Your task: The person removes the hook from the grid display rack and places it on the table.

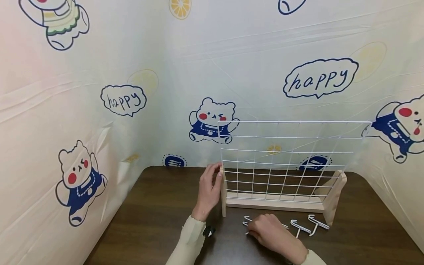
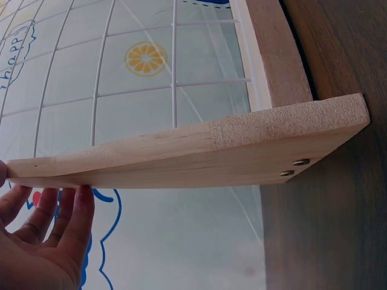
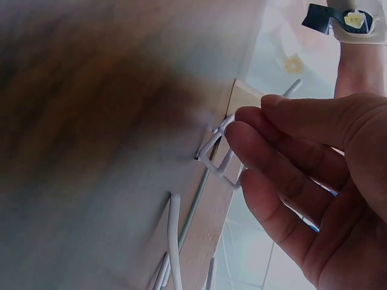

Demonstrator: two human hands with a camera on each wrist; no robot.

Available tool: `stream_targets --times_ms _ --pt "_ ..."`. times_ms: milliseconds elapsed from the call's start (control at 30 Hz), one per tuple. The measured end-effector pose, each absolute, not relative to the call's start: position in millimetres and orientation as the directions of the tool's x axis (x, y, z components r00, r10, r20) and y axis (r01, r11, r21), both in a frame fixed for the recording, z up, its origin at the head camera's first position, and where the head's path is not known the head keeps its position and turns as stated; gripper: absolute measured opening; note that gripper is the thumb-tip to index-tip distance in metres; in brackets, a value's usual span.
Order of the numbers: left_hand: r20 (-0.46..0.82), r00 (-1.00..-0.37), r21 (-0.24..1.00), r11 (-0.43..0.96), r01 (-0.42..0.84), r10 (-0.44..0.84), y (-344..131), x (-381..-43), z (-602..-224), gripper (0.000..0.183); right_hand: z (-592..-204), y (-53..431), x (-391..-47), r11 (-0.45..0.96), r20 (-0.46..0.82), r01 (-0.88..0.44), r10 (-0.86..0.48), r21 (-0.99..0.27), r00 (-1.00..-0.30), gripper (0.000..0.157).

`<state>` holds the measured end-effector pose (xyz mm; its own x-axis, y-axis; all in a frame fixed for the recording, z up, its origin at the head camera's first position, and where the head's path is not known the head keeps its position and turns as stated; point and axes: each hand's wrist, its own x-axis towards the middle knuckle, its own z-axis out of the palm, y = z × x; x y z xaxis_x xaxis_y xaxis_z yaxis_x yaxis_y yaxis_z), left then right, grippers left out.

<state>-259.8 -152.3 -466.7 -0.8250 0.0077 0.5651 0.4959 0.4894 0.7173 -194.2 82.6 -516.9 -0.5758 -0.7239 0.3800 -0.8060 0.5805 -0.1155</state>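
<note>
A white wire grid rack point(image 1: 285, 162) with pale wooden sides and base stands on the table. My left hand point(image 1: 209, 187) holds the upper end of its left wooden side panel point(image 2: 169, 163), fingertips on the outer face and thumb at the edge. In front of the rack, my right hand point(image 1: 269, 233) is low over the table. Its thumb and forefinger pinch a white hook point(image 3: 293, 89), mostly hidden by the fingers. To the right of that hand lie two more white hooks, one nearer point(image 1: 299, 226) and one farther right point(image 1: 318, 223).
The dark wooden table point(image 1: 145, 221) is enclosed by a printed cloth point(image 1: 165, 92) at the back and sides. Two screw heads point(image 2: 293, 168) show low on the rack's side panel. A black device point(image 1: 208, 231) sits at the left wrist.
</note>
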Motion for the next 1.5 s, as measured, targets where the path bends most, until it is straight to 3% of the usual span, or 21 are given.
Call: stream_targets --times_ms 1500 --pt "0.541 -0.841 0.735 0.483 0.475 0.004 -152.2 -261.2 -465.4 0.031 -521.9 82.1 -194.9 0.543 0.364 -0.833 -0.759 -0.103 -0.540 0.029"
